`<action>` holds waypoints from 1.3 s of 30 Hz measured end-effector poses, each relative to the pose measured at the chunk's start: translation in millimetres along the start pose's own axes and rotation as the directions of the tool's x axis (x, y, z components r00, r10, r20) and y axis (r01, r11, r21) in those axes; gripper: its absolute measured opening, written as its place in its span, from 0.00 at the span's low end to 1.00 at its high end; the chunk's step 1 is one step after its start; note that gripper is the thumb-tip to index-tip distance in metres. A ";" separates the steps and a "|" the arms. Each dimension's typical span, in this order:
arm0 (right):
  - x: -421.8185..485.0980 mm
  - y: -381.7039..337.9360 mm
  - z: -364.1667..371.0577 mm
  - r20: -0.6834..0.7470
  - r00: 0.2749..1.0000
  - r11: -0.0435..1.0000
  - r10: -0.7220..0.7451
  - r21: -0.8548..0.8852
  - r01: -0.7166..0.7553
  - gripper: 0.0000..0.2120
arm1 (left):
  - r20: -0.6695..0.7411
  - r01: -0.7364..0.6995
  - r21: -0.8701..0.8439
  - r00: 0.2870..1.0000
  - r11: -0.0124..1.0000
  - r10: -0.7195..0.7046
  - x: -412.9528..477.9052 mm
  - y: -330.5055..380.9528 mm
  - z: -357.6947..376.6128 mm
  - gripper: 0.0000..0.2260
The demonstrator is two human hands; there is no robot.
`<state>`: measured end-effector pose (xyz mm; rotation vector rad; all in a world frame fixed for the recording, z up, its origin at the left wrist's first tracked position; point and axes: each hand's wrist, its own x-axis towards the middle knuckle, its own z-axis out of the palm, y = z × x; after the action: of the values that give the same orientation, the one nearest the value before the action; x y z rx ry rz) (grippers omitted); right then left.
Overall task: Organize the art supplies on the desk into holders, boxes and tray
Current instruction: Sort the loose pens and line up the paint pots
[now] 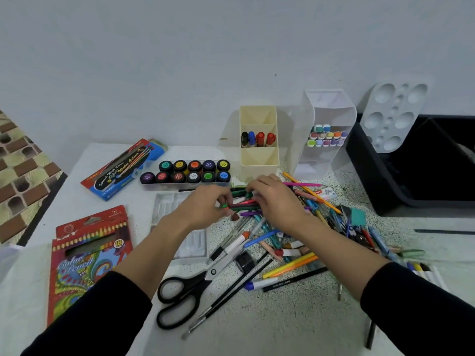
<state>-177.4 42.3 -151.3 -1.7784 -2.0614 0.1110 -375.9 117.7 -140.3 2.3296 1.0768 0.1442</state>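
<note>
Centre frame | left hand (205, 205), right hand (276, 201) pinched markers (245, 207) | judged light, stiff, slick | grip mid-barrel

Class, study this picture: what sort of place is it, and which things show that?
Probably a home art desk set against a plain wall. Clues: the clear plastic tray of black-lidded paint pots, the white plastic mixing palette leaning in a black bin, and the cream plastic holder with markers.

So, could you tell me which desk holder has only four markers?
The cream holder; the white holder to its right holds many more.
</note>
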 end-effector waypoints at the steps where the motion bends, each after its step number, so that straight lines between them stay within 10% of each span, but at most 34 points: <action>1: -1.3 -0.5 -2.4 -0.019 1.000 1.000 0.007 0.025 -0.007 0.08 | 0.014 -0.005 0.012 1.000 1.000 0.005 -0.1 0.7 -2.6 0.04; 13: -23.2 8.5 -9.4 -0.009 1.000 1.000 0.014 0.027 -0.014 0.08 | -0.040 0.027 0.072 0.999 0.997 -0.024 8.4 6.2 3.1 0.07; 22: -35.9 8.3 -33.9 -0.075 0.949 0.865 0.307 0.437 -0.245 0.06 | -0.204 -0.074 0.083 0.975 0.994 0.089 3.1 44.7 -5.0 0.08; 39: -172.6 124.4 -165.9 -0.083 0.929 0.659 0.360 0.728 -0.190 0.08 | -0.318 -0.310 -0.601 0.938 0.736 0.136 -8.9 228.7 74.9 0.09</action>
<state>14.5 -135.2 -84.5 -1.4819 -1.2865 0.6779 -204.9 -40.8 -79.8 1.8085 0.6850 0.8027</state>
